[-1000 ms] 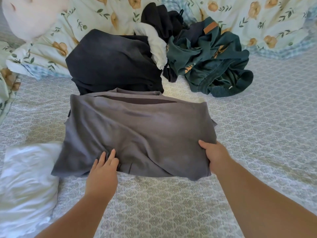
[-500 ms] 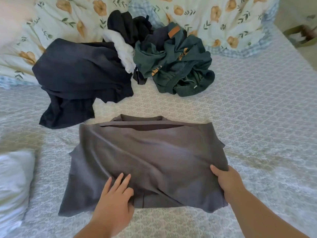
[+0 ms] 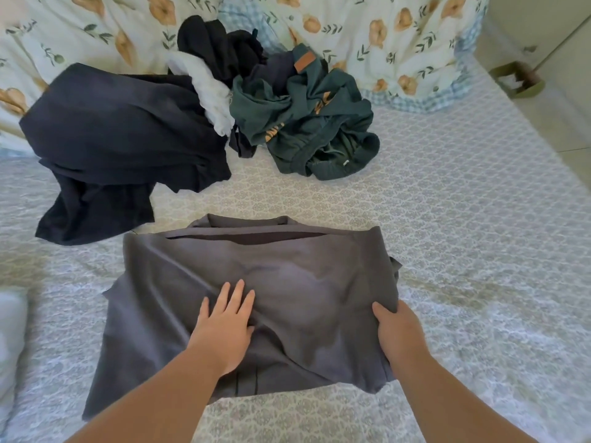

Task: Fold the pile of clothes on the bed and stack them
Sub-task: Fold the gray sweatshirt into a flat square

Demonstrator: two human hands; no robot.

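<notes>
A partly folded grey garment (image 3: pixel 287 282) lies flat on the bed in front of me. My left hand (image 3: pixel 225 324) rests palm down on its middle, fingers spread. My right hand (image 3: pixel 398 334) grips the garment's near right edge, thumb on top. Behind it lie unfolded clothes: a dark navy garment (image 3: pixel 121 139) at the left, a white piece (image 3: pixel 208 87), black clothes (image 3: pixel 217 43) and a crumpled dark green sweatshirt (image 3: pixel 303 123).
The bed (image 3: pixel 463 235) has a grey patterned cover. A floral duvet (image 3: pixel 367 30) is bunched along the far side. A white pillow (image 3: pixel 9 340) sits at the left edge. Past the bed's right edge, a green box (image 3: pixel 516 81) stands on the tiled floor.
The grey garment has come toward me, away from the navy garment. My left hand slid up from its near edge onto its middle. My right hand keeps its hold on the right edge.
</notes>
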